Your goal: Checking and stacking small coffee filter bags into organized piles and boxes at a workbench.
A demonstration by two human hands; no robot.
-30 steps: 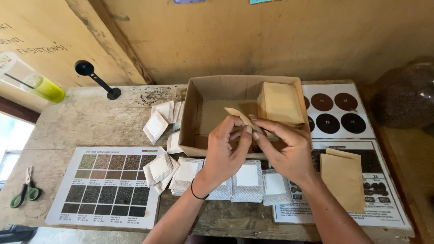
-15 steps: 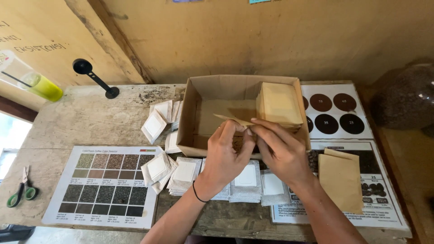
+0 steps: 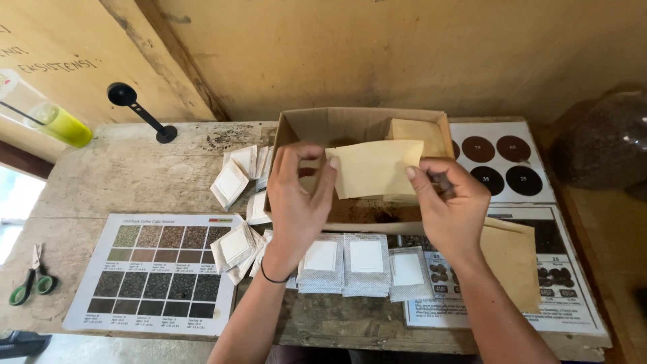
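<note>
pouch: tan paper pouch point(image 3: 374, 168), flat, matte, rectangular, held level over the open cardboard box point(image 3: 296, 128)
left hand: left hand point(image 3: 296, 202) pinches the pouch's left edge, thumb and index narrow on it, black band on the wrist
right hand: right hand point(image 3: 448, 202) pinches the right edge, fingers curled close on the paper
change: 0.5 s ago the pouch showed edge-on as a thin strip between the hands; now it is turned broad face up and the hands sit wider apart
box: brown corrugated, dark grounds on its floor, a stack of tan pouches point(image 3: 418, 131) in its right rear corner
near: white filter sachets point(image 3: 367, 259) with a dotted weave, in a row at the front and a loose heap at the left
charts: 2 printed sheets, swatch grid chart point(image 3: 162, 269) left, dark-disc chart point(image 3: 502, 162) right
table: rough worn wooden table point(image 3: 121, 175); black scoop point(image 3: 138, 111), green-handled scissors point(image 3: 30, 283)
</note>
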